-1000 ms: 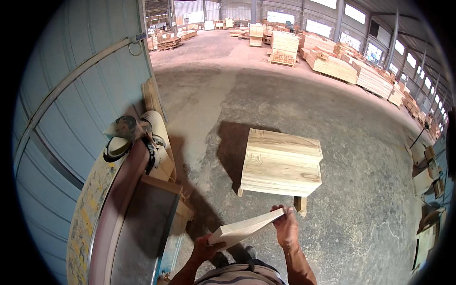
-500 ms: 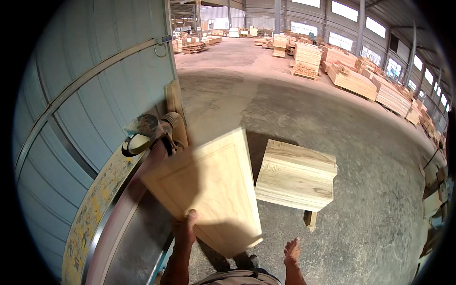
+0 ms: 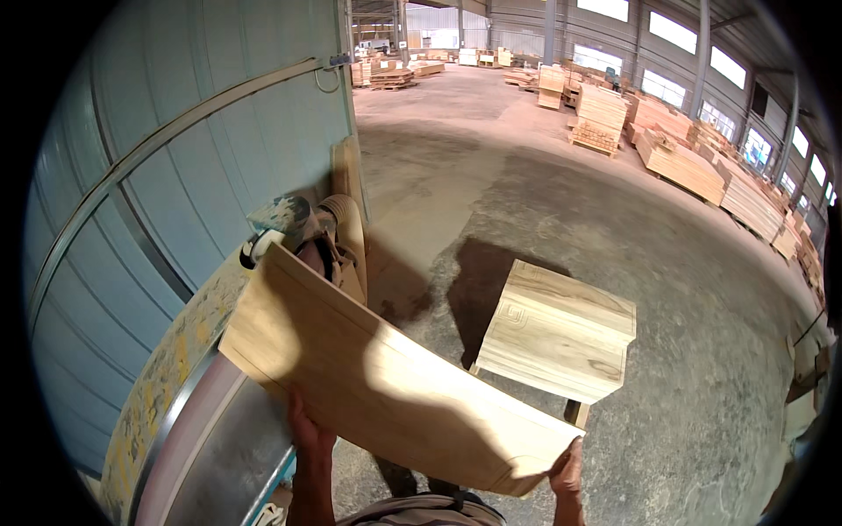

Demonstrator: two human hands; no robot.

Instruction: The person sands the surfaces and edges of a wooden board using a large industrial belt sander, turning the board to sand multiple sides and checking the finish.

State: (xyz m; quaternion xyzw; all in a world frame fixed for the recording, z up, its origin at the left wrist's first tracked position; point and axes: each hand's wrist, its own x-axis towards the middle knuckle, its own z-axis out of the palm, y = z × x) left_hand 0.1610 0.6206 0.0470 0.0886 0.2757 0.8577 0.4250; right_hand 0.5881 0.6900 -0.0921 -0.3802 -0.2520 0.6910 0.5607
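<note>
A pale wooden panel [image 3: 386, 377] with a grooved border spans the space between my two hands, tilted, its left end over the machine. My left hand [image 3: 309, 428] grips its near edge toward the left, fingers partly hidden beneath. At the panel's right corner, my right hand [image 3: 567, 466] is closed on the edge. Under the panel's left part runs the sanding machine, with a pinkish belt [image 3: 189, 443] and a grey metal bed [image 3: 230, 456]. To the right, a stack of similar wooden panels [image 3: 561, 331] rests on a low wooden support, apart from the held panel.
A blue-grey metal wall [image 3: 219, 167] stands at the left. A ribbed hose [image 3: 338, 210] and machine end lie beyond the panel. Stacked timber [image 3: 675, 158] lines the far right of the concrete floor [image 3: 702, 351]. More boxes and boards sit along the right rim.
My right hand, open and free before, now holds the panel's right corner. The panel has turned, its left end now over the machine. The view has shifted slightly.
</note>
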